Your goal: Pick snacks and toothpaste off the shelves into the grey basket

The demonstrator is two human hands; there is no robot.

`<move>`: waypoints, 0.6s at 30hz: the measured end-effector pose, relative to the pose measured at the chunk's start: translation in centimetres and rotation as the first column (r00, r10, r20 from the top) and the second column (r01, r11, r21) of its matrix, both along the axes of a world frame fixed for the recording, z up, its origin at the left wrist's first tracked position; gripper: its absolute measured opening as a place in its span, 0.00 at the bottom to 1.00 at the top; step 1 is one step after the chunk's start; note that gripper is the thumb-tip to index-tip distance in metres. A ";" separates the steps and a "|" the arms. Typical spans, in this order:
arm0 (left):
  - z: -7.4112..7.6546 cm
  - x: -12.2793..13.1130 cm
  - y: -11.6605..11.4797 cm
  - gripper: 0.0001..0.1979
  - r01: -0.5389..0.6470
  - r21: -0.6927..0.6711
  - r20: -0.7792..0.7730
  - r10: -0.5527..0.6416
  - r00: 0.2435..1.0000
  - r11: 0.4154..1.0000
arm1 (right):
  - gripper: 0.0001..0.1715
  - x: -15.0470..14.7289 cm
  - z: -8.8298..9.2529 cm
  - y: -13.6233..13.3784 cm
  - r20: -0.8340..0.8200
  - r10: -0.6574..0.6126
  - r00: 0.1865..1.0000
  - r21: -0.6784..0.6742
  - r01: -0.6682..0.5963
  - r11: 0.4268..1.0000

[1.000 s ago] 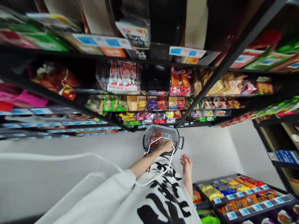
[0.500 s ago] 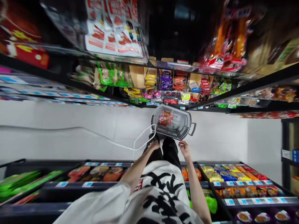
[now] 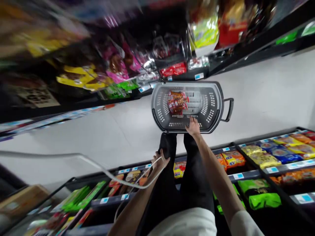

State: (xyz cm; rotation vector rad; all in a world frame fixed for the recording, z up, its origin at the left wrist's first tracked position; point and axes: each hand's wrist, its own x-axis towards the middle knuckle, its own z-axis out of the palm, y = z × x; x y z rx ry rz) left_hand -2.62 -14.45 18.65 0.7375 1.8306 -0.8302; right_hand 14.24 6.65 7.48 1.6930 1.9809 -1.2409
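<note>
A grey shopping basket [image 3: 214,113] with slotted sides rests on the floor in front of my legs. Inside it, toward the left, lie several small red-and-brown snack packs [image 3: 176,102]. My right hand [image 3: 193,127] reaches over the basket's near rim, its fingers apart and nothing visible in them. Beside my left knee, my left hand [image 3: 159,160] is open with fingers spread. A white cable [image 3: 145,187] loops across the left hand; whether it touches the hand, I cannot tell.
Bagged snacks crowd the blurred shelf [image 3: 123,88] ahead, close to the basket's far rim. Behind me a lower shelf [image 3: 246,175] holds green, yellow and orange packs. The basket's handle [image 3: 230,109] sticks out to the right. A cardboard box [image 3: 23,198] stands far left.
The view has come lower and nearer to the basket. My right hand has moved from beside the basket to over its near rim. My left hand has stayed by the left knee.
</note>
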 end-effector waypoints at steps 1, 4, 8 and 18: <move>-0.5 -0.6 -0.1 0.38 -0.005 0.050 -0.047 0.007 0.999 0.999 | 0.41 -0.6 -1.8 0.4 0.015 0.015 1.000 0.005 -0.015 1.000; -1.2 -2.9 0.5 0.32 -0.018 0.187 -0.135 0.044 0.990 0.982 | 0.44 -2.6 -7.4 1.9 0.021 0.081 0.996 0.017 -0.082 0.997; -1.3 -5.6 1.8 0.24 0.039 0.298 -0.181 0.016 0.983 0.954 | 0.49 -5.4 -15.7 3.6 0.006 0.214 0.977 0.023 -0.214 0.977; -2.4 -9.0 0.7 0.20 0.021 0.359 -0.212 0.059 0.975 0.933 | 0.36 -9.1 -32.6 4.1 -0.078 0.402 0.912 0.226 -0.376 0.898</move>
